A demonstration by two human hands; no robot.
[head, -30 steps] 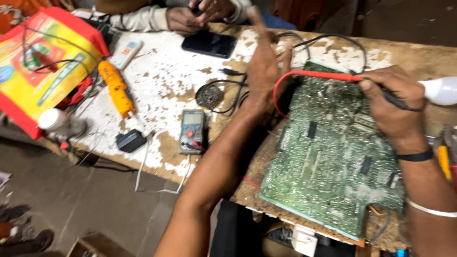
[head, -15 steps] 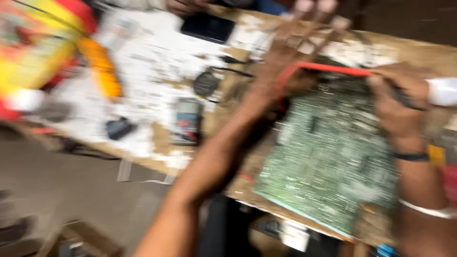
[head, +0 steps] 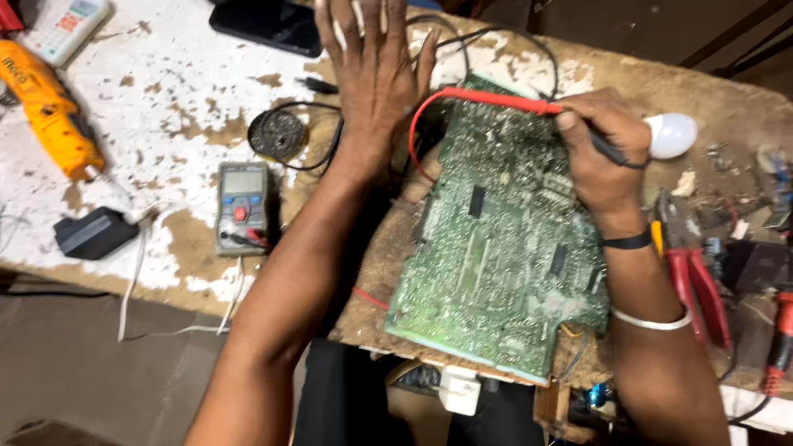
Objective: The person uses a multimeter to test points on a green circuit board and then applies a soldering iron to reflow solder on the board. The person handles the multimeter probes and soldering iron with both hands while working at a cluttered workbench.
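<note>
Steadiness matters: right hand, fist closed around the red-leaded probe, should touch the green soldered circuit board squarely, while the open left hand hovers flat.

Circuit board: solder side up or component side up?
Solder side up. The green circuit board shows dense solder joints and traces across its top face; the right hand holds a red probe over it.

A red probe with a black tip end is gripped in the right hand; beneath that grip a green circuit board speckled with silver solder is seen. Just past the grip, a white bulb is shown. Left of the flat left hand, a grey multimeter and an orange drill are set on chipped white paint.
</note>
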